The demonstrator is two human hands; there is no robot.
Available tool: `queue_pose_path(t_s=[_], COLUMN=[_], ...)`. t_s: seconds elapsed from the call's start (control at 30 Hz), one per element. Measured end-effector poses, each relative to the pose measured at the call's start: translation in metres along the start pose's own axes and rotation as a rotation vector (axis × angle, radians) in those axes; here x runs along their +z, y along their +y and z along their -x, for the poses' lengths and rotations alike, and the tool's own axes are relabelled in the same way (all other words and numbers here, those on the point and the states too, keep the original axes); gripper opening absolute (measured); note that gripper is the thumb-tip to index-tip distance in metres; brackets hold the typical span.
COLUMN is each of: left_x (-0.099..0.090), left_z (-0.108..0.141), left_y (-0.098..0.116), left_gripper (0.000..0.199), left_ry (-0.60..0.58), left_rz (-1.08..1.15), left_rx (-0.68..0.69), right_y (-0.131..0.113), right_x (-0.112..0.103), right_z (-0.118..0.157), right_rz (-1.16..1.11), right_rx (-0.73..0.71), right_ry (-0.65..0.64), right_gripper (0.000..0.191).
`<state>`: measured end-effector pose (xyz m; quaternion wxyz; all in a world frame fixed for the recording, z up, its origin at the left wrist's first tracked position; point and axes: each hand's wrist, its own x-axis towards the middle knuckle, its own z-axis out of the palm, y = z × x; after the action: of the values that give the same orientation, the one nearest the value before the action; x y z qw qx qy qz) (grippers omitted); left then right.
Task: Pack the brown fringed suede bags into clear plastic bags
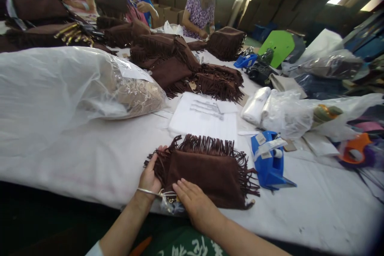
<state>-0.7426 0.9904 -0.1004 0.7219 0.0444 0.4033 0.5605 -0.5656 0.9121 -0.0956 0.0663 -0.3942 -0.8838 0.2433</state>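
Note:
A dark brown fringed cloth piece [207, 174] lies flat on the white-covered table [120, 148], near its front edge. Its fringe spreads along the back and right sides. My left hand [151, 178], with a bracelet at the wrist, holds the fringe at the left end, fingers partly hidden by strands. My right hand [195, 204] rests on the front left part of the cloth with fingers stretched out. Between my wrists, a small clear plastic item with gold-coloured bits [171, 202] shows at the cloth's front edge.
A blue tape dispenser [268, 162] stands right of the cloth. White printed sheets [204, 116] lie behind it. A large clear bag [75, 84] covers the left. Piles of brown fringed pieces [174, 64] lie farther back, where several people work. Plastic rolls [256, 106] are at right.

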Motion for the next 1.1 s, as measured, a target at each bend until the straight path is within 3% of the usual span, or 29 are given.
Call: queue_pose_path(t_s=[0.1,0.2,0.23,0.37,0.47,0.57,0.63,0.7,0.83,0.93,1.03,1.1], left_x=[0.006,0.02,0.024,0.038,0.048,0.061,0.069,0.074,0.074,0.073,0.072,0.069], left_z=[0.013,0.031,0.037,0.051,0.046,0.033,0.027,0.024,0.023,0.027,0.031,0.033], left_y=[0.0,-0.015,-0.022,-0.043,-0.061,-0.093,-0.114,-0.129,-0.131,-0.121,-0.114,-0.112], left_gripper=[0.039,0.05,0.051,0.043,0.048,0.066,0.074,0.076,0.066,0.06,0.061,0.063], left_ry=[-0.176,-0.402,-0.45,-0.611,-0.842,-1.126,-1.202,-1.221,-1.386,-1.425,-1.371,-1.37], left_rz=[-0.374,-0.938,-1.057,-1.296,-1.641,-1.974,-2.097,-2.153,-2.107,-2.054,-1.992,-1.954], left_rx=[0.161,0.157,0.145,0.196,0.405,0.715,0.904,1.056,1.332,1.406,1.406,1.399], right_y=[-0.001,-0.002,-0.001,0.009,0.02,0.034,0.042,0.047,0.049,0.052,0.063,0.074], right_x=[0.009,0.002,-0.005,-0.036,-0.036,-0.015,0.0,0.007,0.007,0.005,-0.003,-0.015], right_z=[0.0,0.002,0.007,0.059,0.116,0.161,0.179,0.187,0.182,0.159,0.123,0.102], right_rz=[-0.026,-0.116,-0.169,-0.602,-1.042,-1.39,-1.568,-1.717,-1.997,-2.146,-2.035,-1.753], right_rx=[-0.021,-0.042,-0.057,-0.082,0.295,0.719,0.833,0.836,0.722,0.638,0.494,0.487], right_ry=[-0.043,-0.041,-0.032,0.068,0.361,0.751,0.86,0.855,0.793,0.797,0.886,0.914], right_gripper=[0.06,0.084,0.084,0.044,0.038,0.043,0.046,0.049,0.047,0.037,0.038,0.051])
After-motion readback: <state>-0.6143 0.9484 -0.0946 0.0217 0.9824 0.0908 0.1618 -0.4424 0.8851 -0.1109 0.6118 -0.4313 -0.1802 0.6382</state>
